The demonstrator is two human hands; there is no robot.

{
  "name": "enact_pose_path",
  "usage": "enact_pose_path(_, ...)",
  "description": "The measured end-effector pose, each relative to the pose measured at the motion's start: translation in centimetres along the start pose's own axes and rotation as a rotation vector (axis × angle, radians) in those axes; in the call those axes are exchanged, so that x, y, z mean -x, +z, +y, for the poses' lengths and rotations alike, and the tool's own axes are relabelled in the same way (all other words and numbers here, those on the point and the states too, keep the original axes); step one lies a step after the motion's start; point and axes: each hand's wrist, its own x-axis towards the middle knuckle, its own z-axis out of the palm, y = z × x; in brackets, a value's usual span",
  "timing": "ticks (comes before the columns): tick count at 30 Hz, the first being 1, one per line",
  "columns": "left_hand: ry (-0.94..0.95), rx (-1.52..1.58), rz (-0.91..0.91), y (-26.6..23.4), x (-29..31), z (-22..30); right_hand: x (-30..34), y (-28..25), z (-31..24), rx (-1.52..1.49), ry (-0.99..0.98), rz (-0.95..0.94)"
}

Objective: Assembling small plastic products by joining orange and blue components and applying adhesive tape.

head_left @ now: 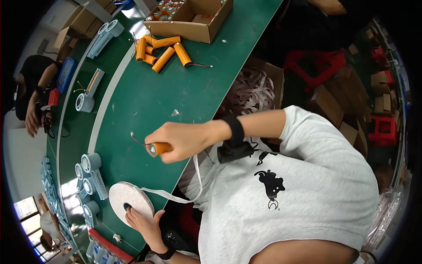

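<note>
My right hand (176, 140) is closed round an orange cylindrical battery pack (162, 148) above the green bench. One end of the pack shows, and a thin lead with a small white plug sticks out past my fingers. A roll of white tape (129, 200) sits tilted at the bench's near edge. My left hand (146, 225) grips it, with fingertips on its face at the dark core and thumb beside the rim. A loose white strip (176, 199) runs off the roll, hangs in a loop and rises behind my right wrist; its far end is hidden.
Several orange battery packs (163, 59) lie loose before an open cardboard box (180, 31) of more packs. Light-blue plastic housings (91, 165) stand by the roll, others (84, 102) beyond a grey rail. White strips (255, 90) fill a carton beside the bench. Another person's hand (31, 119) is across.
</note>
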Motion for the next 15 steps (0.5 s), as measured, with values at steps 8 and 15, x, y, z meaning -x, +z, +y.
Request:
enact_pose_path(8, -0.221, 0.249, 0.490, -2.3, -2.2, 5.3, -0.7, 5.7, -2.4, -0.437, 0.327, -0.019)
enact_pose_path(15, -0.425, 0.616, 0.639, -3.9, -8.7, 3.7, 3.9, -1.1, -3.0, -0.115, 0.223, -0.046)
